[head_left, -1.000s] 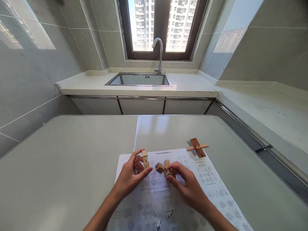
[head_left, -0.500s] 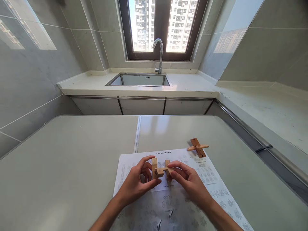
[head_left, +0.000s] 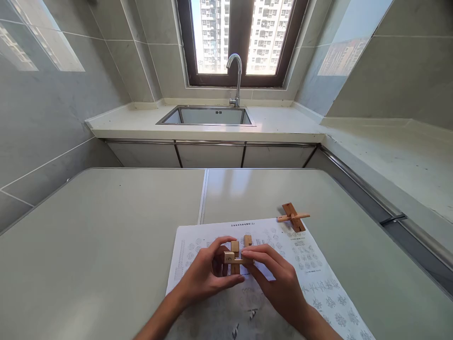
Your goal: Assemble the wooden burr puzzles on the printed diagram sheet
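Both hands meet over a printed instruction sheet on the grey table. My left hand and my right hand pinch a small cluster of notched wooden puzzle pieces, held just above the paper. One bar lies crosswise through two upright bars. A second wooden puzzle, a cross of a flat brown block and a pale dowel, rests on the table at the sheet's far right corner, away from both hands.
The table has a seam down its middle. Beyond it runs a white counter with a steel sink and faucet under a window. A second counter runs along the right wall.
The left hand brought its separate wooden bar to the pieces in the right hand; the pieces are now joined and held by both hands, slightly nearer to me.
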Tool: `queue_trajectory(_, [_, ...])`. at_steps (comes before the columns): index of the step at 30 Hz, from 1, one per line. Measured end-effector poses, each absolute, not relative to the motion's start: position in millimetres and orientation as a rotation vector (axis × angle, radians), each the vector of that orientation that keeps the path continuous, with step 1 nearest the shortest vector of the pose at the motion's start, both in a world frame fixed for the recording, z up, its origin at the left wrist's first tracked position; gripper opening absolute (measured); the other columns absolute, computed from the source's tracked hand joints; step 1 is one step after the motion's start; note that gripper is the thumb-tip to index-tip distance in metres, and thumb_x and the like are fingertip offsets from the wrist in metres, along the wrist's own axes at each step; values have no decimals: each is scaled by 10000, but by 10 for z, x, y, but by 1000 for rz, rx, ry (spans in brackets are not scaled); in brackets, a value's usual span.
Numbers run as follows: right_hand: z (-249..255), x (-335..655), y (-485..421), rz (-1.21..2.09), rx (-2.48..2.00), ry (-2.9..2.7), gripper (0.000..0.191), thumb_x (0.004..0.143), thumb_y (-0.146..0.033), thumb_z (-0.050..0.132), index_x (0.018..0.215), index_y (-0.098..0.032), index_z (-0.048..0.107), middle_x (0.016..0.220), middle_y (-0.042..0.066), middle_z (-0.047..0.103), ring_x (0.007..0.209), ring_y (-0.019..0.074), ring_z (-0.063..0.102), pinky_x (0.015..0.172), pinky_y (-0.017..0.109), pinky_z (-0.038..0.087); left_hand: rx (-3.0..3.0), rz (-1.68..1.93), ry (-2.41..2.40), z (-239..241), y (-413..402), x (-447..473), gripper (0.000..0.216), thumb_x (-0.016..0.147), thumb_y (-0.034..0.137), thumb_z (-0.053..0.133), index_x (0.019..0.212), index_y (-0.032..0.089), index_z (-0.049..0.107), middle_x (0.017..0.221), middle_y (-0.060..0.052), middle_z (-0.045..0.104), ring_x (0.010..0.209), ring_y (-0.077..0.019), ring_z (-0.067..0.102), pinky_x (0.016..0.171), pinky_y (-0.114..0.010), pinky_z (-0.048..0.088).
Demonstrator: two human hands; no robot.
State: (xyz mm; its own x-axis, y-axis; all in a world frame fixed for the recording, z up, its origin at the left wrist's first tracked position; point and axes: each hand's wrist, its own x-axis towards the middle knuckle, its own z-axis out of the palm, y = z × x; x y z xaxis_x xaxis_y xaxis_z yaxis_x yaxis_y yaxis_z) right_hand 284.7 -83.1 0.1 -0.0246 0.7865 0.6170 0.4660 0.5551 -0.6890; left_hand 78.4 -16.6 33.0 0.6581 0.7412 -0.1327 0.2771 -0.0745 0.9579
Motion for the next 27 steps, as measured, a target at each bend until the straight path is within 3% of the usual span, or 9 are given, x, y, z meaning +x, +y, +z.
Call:
queue_trajectory(19, [12, 2849, -834, 330, -1063, -1679, 437, 1013, -51, 618, 1361, -305, 690, 1134, 66, 770, 1026, 223, 780, 886, 358, 688, 1651, 452, 835, 339, -183, 796, 632, 789, 348, 864, 1313, 247, 524, 736, 66, 575, 630, -130, 517, 593, -242, 397])
queue_trajectory(23, [7, 2846, -839, 307, -1068, -1671, 426, 1013, -57, 617, 1346, -307, 702, 1111, 69, 770, 1000, 228, 784, 871, 371, 696, 1617, 472, 790, 352, -192, 791, 644, 778, 338, 877, 1309, 252, 522, 809, 38, 610, 678, -137, 537, 621, -246, 420])
queue_trajectory(27, [14, 2840, -843, 302, -1081, -1654, 402, 1022, -72, 607, 1328, -311, 708, 1103, 76, 761, 992, 236, 783, 861, 390, 703, 1532, 514, 702, 378, -206, 805, 513, 910, 453, 758, 1311, 233, 526, 918, -19, 645, 758, -162, 579, 681, -272, 459])
